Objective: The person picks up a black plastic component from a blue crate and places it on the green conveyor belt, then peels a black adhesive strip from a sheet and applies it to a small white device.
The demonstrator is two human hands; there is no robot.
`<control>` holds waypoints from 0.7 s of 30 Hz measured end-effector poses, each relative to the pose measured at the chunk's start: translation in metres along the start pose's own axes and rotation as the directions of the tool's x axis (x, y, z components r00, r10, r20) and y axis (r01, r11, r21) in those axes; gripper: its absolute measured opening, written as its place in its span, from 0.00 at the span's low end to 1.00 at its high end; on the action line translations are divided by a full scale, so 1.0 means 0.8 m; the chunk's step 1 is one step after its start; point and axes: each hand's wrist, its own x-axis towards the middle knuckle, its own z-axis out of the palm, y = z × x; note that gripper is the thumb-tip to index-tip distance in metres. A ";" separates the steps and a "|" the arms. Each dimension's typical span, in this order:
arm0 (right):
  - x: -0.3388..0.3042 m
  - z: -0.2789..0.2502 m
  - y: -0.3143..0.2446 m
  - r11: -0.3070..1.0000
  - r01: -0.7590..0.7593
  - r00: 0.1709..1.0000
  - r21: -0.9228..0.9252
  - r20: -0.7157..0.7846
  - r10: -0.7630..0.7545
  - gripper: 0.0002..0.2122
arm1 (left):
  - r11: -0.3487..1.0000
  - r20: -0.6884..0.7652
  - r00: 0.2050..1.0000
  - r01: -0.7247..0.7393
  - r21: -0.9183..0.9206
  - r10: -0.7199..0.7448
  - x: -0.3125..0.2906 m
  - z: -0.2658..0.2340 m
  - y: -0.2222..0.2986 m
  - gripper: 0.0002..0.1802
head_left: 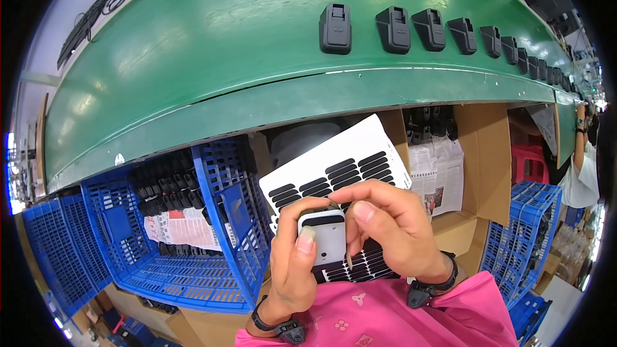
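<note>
My left hand is closed around a small rounded housing with a pale grey face, two small dark holes and a black strip at its top end. The left thumb lies across its face. My right hand meets it at the upper right edge, fingers curled and pressed together; what they pinch, if anything, is too small to tell. Beneath both hands is a white sheet with rows of black oblong stickers; part of it is hidden by the hands.
Black plastic cradles stand in a row on the green bench. Below it are blue crates, one holding black parts and newspaper, and a cardboard box. Another blue crate and a person are at right.
</note>
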 end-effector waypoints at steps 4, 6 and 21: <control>0.000 0.003 0.003 0.987 0.039 0.997 -0.153 -0.056 -0.048 0.12 | 0.999 0.014 1.000 -0.011 0.034 0.011 0.005 0.004 0.005 0.23; 0.001 0.006 0.002 0.969 0.037 0.997 -0.243 -0.050 -0.051 0.12 | 0.994 0.007 1.000 -0.031 0.103 0.031 0.004 0.002 0.007 0.23; 0.031 0.050 0.034 0.972 -0.123 0.985 0.200 0.141 0.095 0.13 | 0.811 0.008 0.839 -0.528 0.251 0.544 -0.034 -0.091 -0.008 0.37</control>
